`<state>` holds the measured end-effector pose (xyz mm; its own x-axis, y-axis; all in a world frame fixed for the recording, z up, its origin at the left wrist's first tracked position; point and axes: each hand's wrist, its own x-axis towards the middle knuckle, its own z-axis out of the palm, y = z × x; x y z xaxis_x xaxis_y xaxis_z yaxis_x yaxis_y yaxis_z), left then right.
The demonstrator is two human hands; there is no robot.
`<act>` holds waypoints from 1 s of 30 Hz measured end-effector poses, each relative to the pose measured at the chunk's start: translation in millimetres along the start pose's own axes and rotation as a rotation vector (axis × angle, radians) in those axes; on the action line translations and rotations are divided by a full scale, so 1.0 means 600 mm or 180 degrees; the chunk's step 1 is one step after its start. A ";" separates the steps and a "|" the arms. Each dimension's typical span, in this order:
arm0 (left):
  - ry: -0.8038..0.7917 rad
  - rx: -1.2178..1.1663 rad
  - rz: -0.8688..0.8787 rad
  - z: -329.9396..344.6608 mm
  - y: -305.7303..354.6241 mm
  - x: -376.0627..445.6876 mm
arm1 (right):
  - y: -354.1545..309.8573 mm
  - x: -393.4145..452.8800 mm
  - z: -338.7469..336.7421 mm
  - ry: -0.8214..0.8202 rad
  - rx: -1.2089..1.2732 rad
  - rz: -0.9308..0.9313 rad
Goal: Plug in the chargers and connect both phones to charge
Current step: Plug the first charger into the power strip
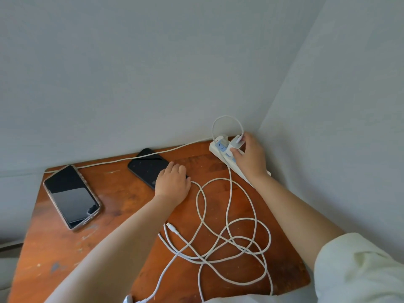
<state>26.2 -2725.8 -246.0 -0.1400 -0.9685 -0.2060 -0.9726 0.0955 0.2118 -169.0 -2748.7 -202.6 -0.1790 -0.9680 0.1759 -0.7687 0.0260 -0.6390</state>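
Observation:
Two dark phones lie on the wooden table [65, 248]: one in a clear case [71, 195] at the left, one black [146, 166] in the middle. My left hand [173, 182] rests curled on the black phone's near end, where a white cable emerges. My right hand [250, 157] pinches a white charger [236, 142] seated in the white power strip [220, 150] in the far right corner. A second white charger [223, 140] sits plugged in beside it. Tangled white cables [227, 235] lie looped on the table, with a free connector [171, 227] near my left forearm.
The table stands in a corner between two pale grey walls. The power strip's lead [122, 159] runs left along the back edge, over the black phone's far end. A white sleeve [354, 270] covers my right upper arm.

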 end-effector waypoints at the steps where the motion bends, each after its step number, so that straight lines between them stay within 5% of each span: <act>1: -0.0002 0.0014 0.0003 0.001 0.000 0.000 | 0.000 -0.002 0.002 0.0023 -0.0107 -0.0033; 30: 0.0047 0.0147 0.0070 0.017 -0.004 -0.004 | -0.003 -0.020 0.029 0.0413 -0.1015 -0.0722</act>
<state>26.7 -2721.2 -255.9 -0.1588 -0.9693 -0.1876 -0.9770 0.1269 0.1716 -154.9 -2741.5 -216.8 -0.0433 -0.9191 0.3917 -0.9457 -0.0887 -0.3127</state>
